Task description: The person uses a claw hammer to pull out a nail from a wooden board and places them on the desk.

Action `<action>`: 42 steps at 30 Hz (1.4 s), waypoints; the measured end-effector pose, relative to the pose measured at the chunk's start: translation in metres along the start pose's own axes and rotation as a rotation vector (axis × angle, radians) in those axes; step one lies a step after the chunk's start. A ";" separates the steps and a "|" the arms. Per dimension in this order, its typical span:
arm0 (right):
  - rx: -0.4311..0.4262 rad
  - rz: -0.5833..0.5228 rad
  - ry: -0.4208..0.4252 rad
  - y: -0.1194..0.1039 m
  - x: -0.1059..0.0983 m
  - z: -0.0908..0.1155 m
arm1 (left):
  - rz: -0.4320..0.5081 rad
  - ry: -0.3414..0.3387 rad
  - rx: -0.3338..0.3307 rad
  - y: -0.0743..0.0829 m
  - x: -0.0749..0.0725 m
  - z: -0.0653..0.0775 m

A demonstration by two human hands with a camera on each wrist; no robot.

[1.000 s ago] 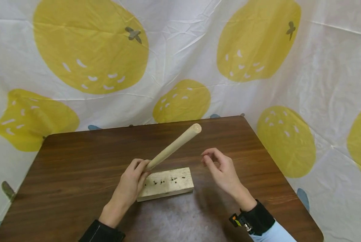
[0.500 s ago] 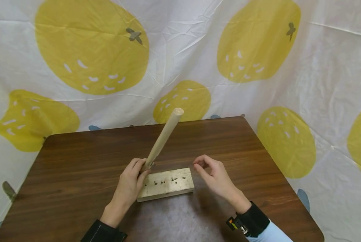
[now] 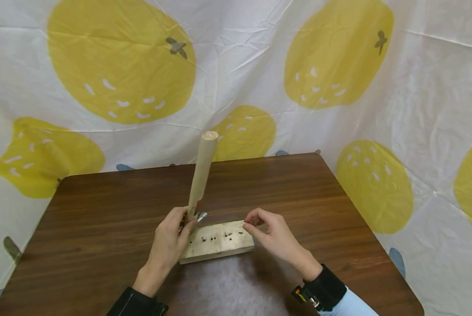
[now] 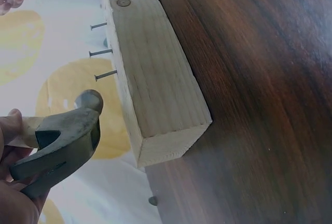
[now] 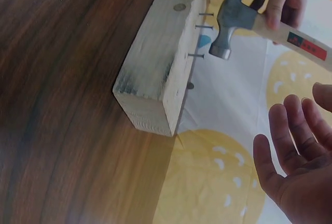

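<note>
Left hand (image 3: 168, 239): grips the hammer (image 3: 201, 173) by the lower part of its wooden handle, close under the head; fingers and thumb curled round the wood. Position: at the 9 o'clock end of the wooden block (image 3: 217, 241).
Hammer: handle nearly upright, free end pointing to 12 o'clock and leaning slightly to 1 o'clock in the head view. A red label shows on the handle just above the grip. The steel head (image 4: 62, 143) hangs just above the top face of the block, striking face turned toward the nails (image 4: 101, 51); not touching them in the wrist views.
Right hand (image 3: 273, 235): holds nothing that can be seen. In the head view thumb and forefinger are drawn close together at the 3 o'clock end of the block, near its top edge. In the right wrist view the fingers (image 5: 282, 136) are relaxed and only slightly bent, palm bare.
Wooden block: pale softwood, lying flat on the table (image 3: 338, 206), long axis from 9 to 3 o'clock, near the front centre of the tabletop.
Block contents: several small dark nails standing part-driven in the top face, shanks exposed, grouped from the centre toward 9 o'clock. One round flat mark (image 4: 123, 2) sits on the side face.
Table: dark brown wood grain.
Backdrop (image 3: 121, 61): white sheet printed with yellow fruit, from 9 through 12 to 3 o'clock.
Sleeves: dark cuff on the left wrist; dark wristband (image 3: 322, 287) over a light blue sleeve on the right.
</note>
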State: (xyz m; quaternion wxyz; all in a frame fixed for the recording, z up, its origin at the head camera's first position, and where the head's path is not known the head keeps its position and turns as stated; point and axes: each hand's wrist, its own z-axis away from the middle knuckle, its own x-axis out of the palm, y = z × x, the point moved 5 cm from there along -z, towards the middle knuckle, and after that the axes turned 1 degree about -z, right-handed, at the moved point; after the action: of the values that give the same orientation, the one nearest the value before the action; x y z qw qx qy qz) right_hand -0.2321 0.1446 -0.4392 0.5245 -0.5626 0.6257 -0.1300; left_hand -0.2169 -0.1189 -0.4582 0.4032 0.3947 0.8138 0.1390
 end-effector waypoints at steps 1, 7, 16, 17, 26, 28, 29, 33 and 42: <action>-0.006 -0.002 -0.006 -0.001 0.002 0.000 | 0.004 0.001 0.001 0.000 0.000 0.000; -0.044 0.005 -0.041 -0.003 0.011 -0.002 | 0.010 0.010 -0.011 0.002 0.000 -0.001; -0.110 0.056 -0.073 -0.008 0.020 -0.010 | 0.034 0.041 -0.012 0.004 0.005 -0.003; -0.123 0.067 -0.068 -0.008 0.021 -0.012 | 0.039 0.043 -0.011 0.005 0.006 -0.004; -0.196 0.097 -0.049 -0.010 0.028 -0.021 | 0.086 0.044 0.015 0.011 0.011 -0.007; -0.202 0.090 -0.055 -0.010 0.029 -0.024 | 0.110 0.044 0.026 0.012 0.013 -0.008; -0.204 0.081 -0.058 -0.010 0.029 -0.025 | 0.121 0.041 0.032 0.013 0.014 -0.009; -0.222 0.055 -0.061 -0.012 0.032 -0.029 | 0.160 0.025 0.043 0.015 0.018 -0.010; -0.224 0.034 -0.037 -0.013 0.038 -0.031 | 0.188 -0.013 0.044 0.022 0.024 -0.011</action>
State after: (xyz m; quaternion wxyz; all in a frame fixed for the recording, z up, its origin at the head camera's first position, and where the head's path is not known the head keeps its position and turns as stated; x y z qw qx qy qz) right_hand -0.2432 0.0948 -0.4362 0.4722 -0.6093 0.6357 -0.0400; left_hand -0.2228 -0.0858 -0.4521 0.3851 0.4788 0.7734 0.1557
